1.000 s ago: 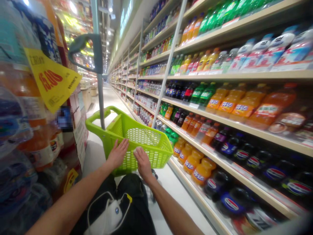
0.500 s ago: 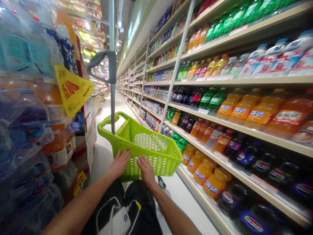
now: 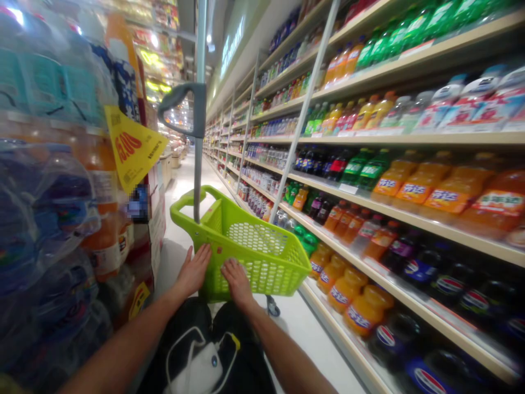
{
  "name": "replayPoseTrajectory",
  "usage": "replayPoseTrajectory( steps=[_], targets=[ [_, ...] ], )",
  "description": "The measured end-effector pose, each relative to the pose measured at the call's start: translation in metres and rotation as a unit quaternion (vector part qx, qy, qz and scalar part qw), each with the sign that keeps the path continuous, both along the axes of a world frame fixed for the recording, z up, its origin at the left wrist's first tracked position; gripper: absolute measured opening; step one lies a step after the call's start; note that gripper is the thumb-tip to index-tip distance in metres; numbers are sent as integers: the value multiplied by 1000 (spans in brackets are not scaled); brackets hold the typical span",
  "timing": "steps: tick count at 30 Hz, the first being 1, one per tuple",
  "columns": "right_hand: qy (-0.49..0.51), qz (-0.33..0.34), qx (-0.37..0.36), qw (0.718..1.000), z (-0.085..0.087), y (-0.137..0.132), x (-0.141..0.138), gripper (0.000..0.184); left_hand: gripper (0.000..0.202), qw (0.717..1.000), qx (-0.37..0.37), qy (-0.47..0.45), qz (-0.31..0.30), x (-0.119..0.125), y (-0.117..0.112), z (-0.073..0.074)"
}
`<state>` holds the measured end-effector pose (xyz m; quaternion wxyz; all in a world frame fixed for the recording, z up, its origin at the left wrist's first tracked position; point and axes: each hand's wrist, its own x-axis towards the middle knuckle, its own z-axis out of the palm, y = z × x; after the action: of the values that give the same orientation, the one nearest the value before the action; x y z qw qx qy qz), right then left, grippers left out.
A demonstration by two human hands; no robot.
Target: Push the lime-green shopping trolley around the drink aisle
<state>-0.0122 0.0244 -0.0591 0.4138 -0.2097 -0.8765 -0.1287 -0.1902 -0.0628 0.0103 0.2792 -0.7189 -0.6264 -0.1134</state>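
Note:
A lime-green shopping basket (image 3: 254, 262) on wheels stands in front of my knees, its perforated side toward me. My left hand (image 3: 197, 267) lies against the basket's near side by the handle end, fingers stretched out. Nearer the middle of that side, my right hand (image 3: 235, 278) rests with its fingers extended on the wall. Neither hand grasps anything. A grey pull handle (image 3: 199, 112) rises on a metal pole from the basket's left end. No goods show in the visible part of the basket. On my lap lies a white power bank (image 3: 197, 372) with a white cable.
Drink shelves (image 3: 369, 191) run along the right side, with orange soda bottles (image 3: 356, 306) low beside the basket. Wrapped bottle packs (image 3: 53, 219) are stacked close on the left, bearing a yellow price sign (image 3: 133, 145). The pale floor (image 3: 188, 169) continues down the aisle between.
My hands have shifted slightly left along the basket's side, uncovering small reddish marks on it. The view has turned a little left, so the surroundings sit further right.

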Motion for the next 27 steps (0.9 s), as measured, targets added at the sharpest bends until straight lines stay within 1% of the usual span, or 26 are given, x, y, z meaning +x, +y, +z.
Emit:
replayPoseTrajectory(
  steps=[1, 2, 3, 5, 7, 8, 9, 10, 11, 13, 16, 17, 19, 20, 21, 25, 27],
  targets=[
    [2, 1, 3, 1000, 0, -3, 0, 37, 59, 1000, -1, -3, 3, -3, -3, -2],
    [8, 1, 4, 1000, 5, -6, -1, 37, 59, 1000, -1, -6, 4, -6, -5, -2],
    [15, -1, 5, 1000, 14, -10, -4, 39, 60, 1000, 1, -11, 7, -8, -7, -2],
    [30, -3, 9, 1000, 42, -13, -15, 42, 61, 1000, 15, -23, 15, -11, -10, 2],
    [40, -6, 18, 999, 69, -13, -29, 43, 62, 998, 33, -37, 24, -12, -10, 10],
    [38, -9, 21, 999, 79, -10, -36, 43, 62, 998, 40, -43, 28, -12, -10, 14],
    [33, -10, 24, 999, 85, -7, -41, 42, 62, 997, 45, -47, 31, -12, -9, 18],
    [24, -11, 26, 999, 87, -4, -45, 42, 61, 997, 47, -49, 33, -11, -8, 21],
    [12, -9, 26, 1000, 85, -1, -48, 42, 60, 997, 46, -49, 33, -11, -8, 24],
    [-12, -5, 23, 1000, 72, 3, -48, 42, 59, 997, 40, -48, 34, -11, -7, 24],
    [-35, 6, 12, 999, 45, 1, -42, 40, 57, 998, 23, -47, 35, -15, -10, 14],
    [-41, 12, 6, 999, 39, -2, -40, 40, 58, 998, 18, -49, 38, -17, -11, 10],
    [-48, 24, -5, 999, 36, -9, -39, 40, 61, 997, 10, -57, 52, -22, -15, 4],
    [-46, 29, -8, 999, 39, -13, -41, 40, 62, 996, 8, -62, 63, -25, -17, 3],
    [-39, 32, -10, 999, 46, -16, -45, 41, 64, 995, 7, -67, 74, -28, -18, 3],
    [-2, 35, 6, 999, 92, -21, -74, 41, 67, 990, 6, -80, 114, -37, -22, 18],
    [-6, 37, 16, 999, 107, -19, -89, 39, 67, 988, 10, -84, 127, -38, -22, 25]
  ],
)
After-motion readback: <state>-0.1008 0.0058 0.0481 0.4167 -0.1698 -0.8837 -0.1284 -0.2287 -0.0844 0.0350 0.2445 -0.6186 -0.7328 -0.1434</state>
